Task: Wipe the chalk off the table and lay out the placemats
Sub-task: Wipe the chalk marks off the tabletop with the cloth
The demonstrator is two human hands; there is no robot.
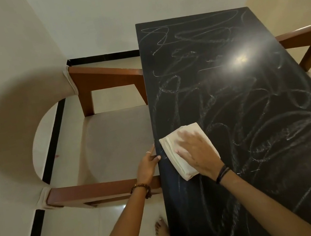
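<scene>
The right hand presses flat, fingers spread, on the folded cloth at the table's left edge. The left hand grips that edge at nine o'clock. Chalk scribbles — mostly unwiped — stretch toward twelve and two o'clock along the table's long axis.

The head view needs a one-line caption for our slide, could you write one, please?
Right hand presses a folded white cloth onto the chalk-scribbled black table; left hand holds its edge.
</scene>
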